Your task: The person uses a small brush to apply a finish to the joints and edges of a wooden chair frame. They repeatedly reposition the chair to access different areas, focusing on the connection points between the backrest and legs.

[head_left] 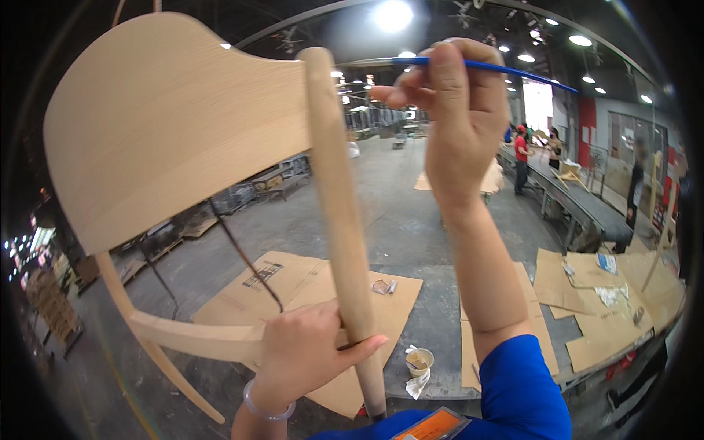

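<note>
A pale wooden chair frame fills the left half of the view, tilted, with a broad curved back panel [176, 132] joined to a round post [336, 183]. My left hand [304, 352] is closed around the frame where a cross rail [198, 337] meets the post, its thumb across the post. Raised at the upper right, my right hand [466, 125] pinches a thin blue-handled brush [532, 75]. The brush's pale end points left at the post's upper part, near its joint with the panel. Whether it touches the wood, I cannot tell.
Cardboard sheets [396, 297] lie below the chair. A small cup [420, 361] with brownish contents stands beside crumpled tissue. More cardboard [609, 341] covers a surface at the right. Beyond it runs a long conveyor table [579, 202] with people, one in a red shirt [521, 150].
</note>
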Available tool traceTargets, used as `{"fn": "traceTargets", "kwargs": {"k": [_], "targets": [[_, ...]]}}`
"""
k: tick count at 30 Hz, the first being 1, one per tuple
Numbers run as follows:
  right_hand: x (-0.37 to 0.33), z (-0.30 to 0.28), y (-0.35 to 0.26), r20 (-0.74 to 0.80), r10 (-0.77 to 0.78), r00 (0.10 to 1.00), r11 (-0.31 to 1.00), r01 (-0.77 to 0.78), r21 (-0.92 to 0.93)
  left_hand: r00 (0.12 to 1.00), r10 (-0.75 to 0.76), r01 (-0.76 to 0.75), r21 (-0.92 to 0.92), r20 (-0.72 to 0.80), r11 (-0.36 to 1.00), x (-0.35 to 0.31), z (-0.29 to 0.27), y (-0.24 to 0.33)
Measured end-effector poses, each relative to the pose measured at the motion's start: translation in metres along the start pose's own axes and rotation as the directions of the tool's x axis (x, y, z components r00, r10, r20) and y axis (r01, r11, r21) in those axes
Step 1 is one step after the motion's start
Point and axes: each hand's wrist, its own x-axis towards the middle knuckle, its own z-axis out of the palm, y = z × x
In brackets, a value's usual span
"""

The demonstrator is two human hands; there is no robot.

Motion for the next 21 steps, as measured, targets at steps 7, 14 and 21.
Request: {"fn": "traceTargets", "kwargs": {"k": [7, 14, 21], "targets": [[0.005, 0.001, -0.003, 0.006, -0.023, 1.0, 0.993, 0.024, -0.111, 1.0, -0.004, 0.004, -0.012, -0.006, 1.0, -0.007, -0.007, -0.008], [0.009, 0.013, -0.003, 0.04, 0.064, 0.997, 0.995, -0.061, -0.076, 1.0, -0.015, 0.015, -0.004, -0.015, 1.0, -0.01, -0.008, -0.01], [0.001, 0.029, -0.001, 0.034, 0.116, 0.993, 0.993, -0.117, 0.018, 1.0, -0.027, 0.027, 0.006, 0.002, 1.0, -0.015, -0.014, -0.009]]}}
